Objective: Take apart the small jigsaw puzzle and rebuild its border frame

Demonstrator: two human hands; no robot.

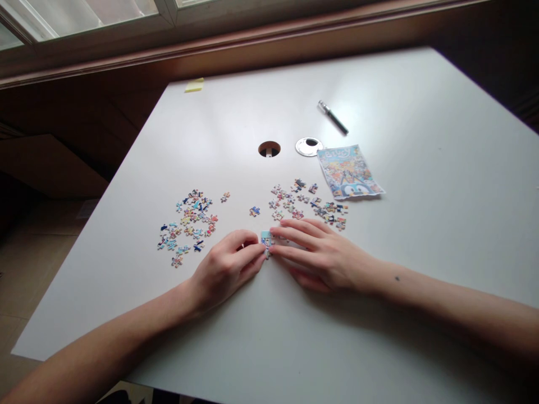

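Observation:
Between my two hands lies a small joined section of jigsaw puzzle (266, 237), light blue along its top, flat on the white table. My left hand (231, 258) is closed, thumb and index finger pinched at the section's lower left edge, on a puzzle piece mostly hidden by the fingertips. My right hand (322, 252) lies with fingers stretched out, their tips touching the section's right side and covering part of it. A loose blue puzzle piece (254, 211) sits just beyond the section.
Loose puzzle pieces spread at left (189, 219) and at right (295, 199). A printed picture sheet (349, 171), a pen (333, 117), a round metal cover (309, 147), a table hole (269, 149) and a yellow sticky note (194, 85) are farther back.

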